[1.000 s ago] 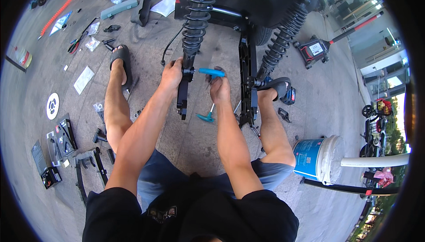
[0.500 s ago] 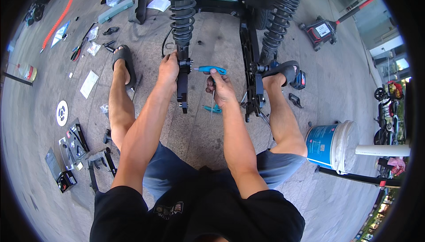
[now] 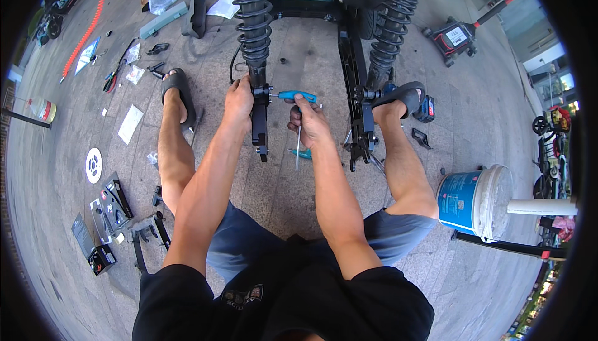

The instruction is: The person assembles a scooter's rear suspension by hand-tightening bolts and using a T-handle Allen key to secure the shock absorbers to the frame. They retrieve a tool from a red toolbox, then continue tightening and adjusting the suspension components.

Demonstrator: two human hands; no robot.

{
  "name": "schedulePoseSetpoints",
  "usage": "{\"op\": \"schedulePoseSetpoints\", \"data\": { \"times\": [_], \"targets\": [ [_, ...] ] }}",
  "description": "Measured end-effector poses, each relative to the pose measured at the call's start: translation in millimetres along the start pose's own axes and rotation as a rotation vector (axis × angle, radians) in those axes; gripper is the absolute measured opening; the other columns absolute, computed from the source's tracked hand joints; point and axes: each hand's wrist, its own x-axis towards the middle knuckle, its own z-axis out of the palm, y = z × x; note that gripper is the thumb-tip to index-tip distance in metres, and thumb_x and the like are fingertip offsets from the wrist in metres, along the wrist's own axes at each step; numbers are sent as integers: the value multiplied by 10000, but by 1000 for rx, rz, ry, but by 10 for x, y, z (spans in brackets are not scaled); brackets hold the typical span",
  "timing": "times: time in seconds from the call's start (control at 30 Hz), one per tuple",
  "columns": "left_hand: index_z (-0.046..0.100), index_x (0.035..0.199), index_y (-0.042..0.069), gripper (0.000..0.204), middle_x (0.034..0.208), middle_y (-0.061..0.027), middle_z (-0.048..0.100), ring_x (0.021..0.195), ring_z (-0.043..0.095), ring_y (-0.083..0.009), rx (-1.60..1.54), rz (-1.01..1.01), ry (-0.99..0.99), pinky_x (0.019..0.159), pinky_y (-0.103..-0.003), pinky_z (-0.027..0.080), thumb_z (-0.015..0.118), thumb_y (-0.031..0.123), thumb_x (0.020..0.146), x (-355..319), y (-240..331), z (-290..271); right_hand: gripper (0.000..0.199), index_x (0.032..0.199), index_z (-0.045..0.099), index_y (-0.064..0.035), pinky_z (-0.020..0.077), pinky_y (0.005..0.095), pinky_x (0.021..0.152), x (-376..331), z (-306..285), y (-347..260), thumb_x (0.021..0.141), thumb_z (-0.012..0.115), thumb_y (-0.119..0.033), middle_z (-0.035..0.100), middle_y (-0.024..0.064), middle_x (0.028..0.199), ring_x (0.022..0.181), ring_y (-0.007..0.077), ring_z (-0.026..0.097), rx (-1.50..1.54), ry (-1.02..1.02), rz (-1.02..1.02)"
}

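My left hand [image 3: 239, 100] is wrapped around the outer side of the black bracket [image 3: 259, 130] at the foot of the left spring shock [image 3: 254, 23]. My right hand [image 3: 310, 121] grips a T-handle hex key with a blue handle [image 3: 291, 95]. The key's short tip points left and meets a bolt on the bracket's inner side. A thin metal shaft [image 3: 298, 151] hangs down below my right fingers. On the ground behind it lies another blue-handled tool [image 3: 304, 153], partly hidden by my hand. The right spring shock [image 3: 393, 23] and its black bracket [image 3: 356, 110] stand to the right.
Pliers [image 3: 111, 79], small plastic bags and a white paper sheet [image 3: 130, 124] lie on the left paving. Opened packages [image 3: 114, 201] and a white disc [image 3: 94, 165] are nearer. At right are a floor jack [image 3: 455, 37], a battery pack [image 3: 425, 109] and a blue-white bucket [image 3: 461, 201].
The whole view has shifted slightly. Both hands keep their holds, and the hex key remains at the bolt with its handle a little more level.
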Motion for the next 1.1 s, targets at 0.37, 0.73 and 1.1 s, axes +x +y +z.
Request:
{"op": "schedulePoseSetpoints", "data": {
  "times": [0.37,0.73,1.1],
  "targets": [
    [588,963,12,274,797,-79,604,660,587,-169,9,9,8,563,-330,501,403,215,955,-7,-2,7,340,908,596,-88,262,247,465,-76,110,-172,900,591,-428,297,-70,541,474,61,275,-104,-11,123],
    [557,982,23,266,776,-71,593,628,567,-165,33,37,35,551,-322,481,408,240,954,-11,-7,51,578,779,550,-60,359,280,505,268,-49,51,937,375,-588,529,27,592,527,122,471,-543,37,-284],
    [577,1115,-6,332,929,-85,594,824,533,-154,111,157,132,743,-297,440,425,224,931,26,-126,9,647,790,615,59,445,375,659,336,318,200,931,418,-541,598,117,667,648,230,567,-197,506,-405]
  ]
}}
